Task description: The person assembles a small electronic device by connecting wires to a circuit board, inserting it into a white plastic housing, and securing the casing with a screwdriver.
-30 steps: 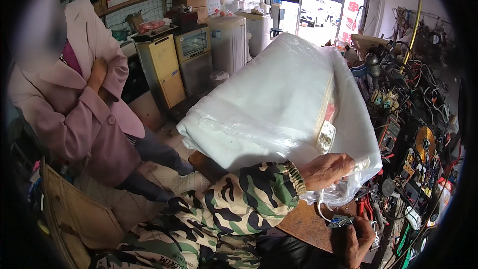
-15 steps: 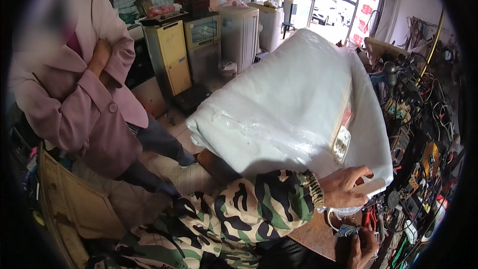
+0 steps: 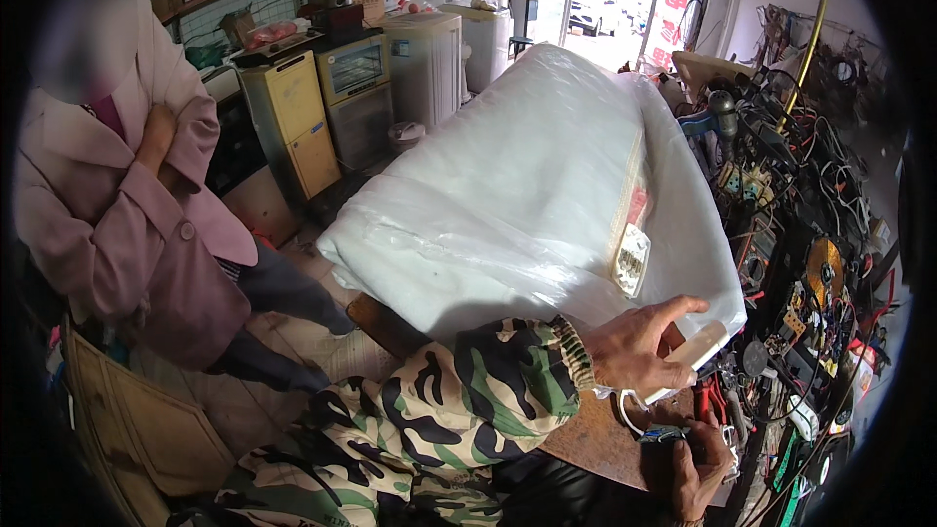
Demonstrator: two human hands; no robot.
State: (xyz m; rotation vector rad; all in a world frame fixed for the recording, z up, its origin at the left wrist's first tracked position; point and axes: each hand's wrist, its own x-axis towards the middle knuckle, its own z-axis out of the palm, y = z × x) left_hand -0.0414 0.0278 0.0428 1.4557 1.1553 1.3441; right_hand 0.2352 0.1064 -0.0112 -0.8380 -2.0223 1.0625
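Observation:
My left hand (image 3: 636,344), at the end of a camouflage sleeve, is closed around a slim white plastic casing (image 3: 686,361), its index finger stretched out along the top. The casing is held tilted over the bench's front right. Below it, my right hand (image 3: 701,466) pinches a small board-like piece (image 3: 664,433), bluish and dark, with fine detail too small to read. A white cable (image 3: 630,412) loops down beside this piece. Right behind my left hand lies a large white padded bundle in clear plastic (image 3: 508,195), with a zip and a label (image 3: 631,259).
Red-handled pliers (image 3: 710,398) lie beside my right hand. Tangled wires and parts (image 3: 781,263) heap along the right side. Wooden bench top (image 3: 595,439) shows below my hands. On the left stands a person with folded arms (image 3: 127,185); cabinets (image 3: 293,122) line the back wall.
The whole view has swung rightward, so the scene sits further left. The white casing has tipped to a steeper slant in my left hand. My right hand still holds the small piece.

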